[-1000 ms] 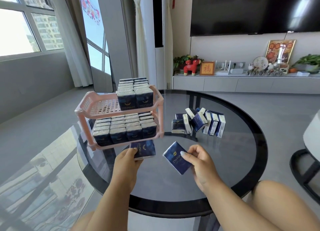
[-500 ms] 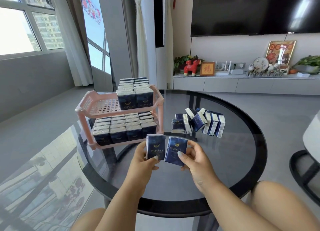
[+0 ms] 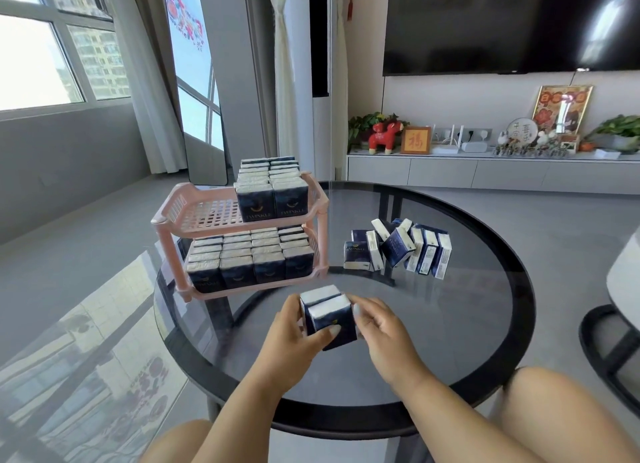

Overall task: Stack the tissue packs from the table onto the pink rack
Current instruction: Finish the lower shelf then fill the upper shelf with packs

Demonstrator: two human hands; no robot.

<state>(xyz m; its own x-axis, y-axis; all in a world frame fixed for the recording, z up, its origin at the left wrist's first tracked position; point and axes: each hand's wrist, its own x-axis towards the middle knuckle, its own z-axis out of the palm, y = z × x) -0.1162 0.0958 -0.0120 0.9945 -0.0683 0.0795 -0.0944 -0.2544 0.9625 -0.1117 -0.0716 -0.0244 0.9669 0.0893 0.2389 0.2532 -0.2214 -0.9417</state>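
The two tissue packs are now pressed together face to face into one block, held above the glass table just in front of the pink rack. Half a second ago they stood side by side with their printed fronts toward the camera; now their white top edges look up and one pack lies behind the other. I judge this means the pair is made ready to go into the rack as one unit.

The left hand grips the block from its left side, with the thumb curled across the dark front face of the nearer pack. The right hand holds the right side, its fingers bent around the edge; the fingertips there are partly hidden behind the packs.

On the rack, the lower shelf looks full, four columns wide. The upper shelf has packs only in its right part, and its left part shows bare lattice, so the block probably belongs there.

More loose packs stand and lean in a group on the table, well to the right of the rack.
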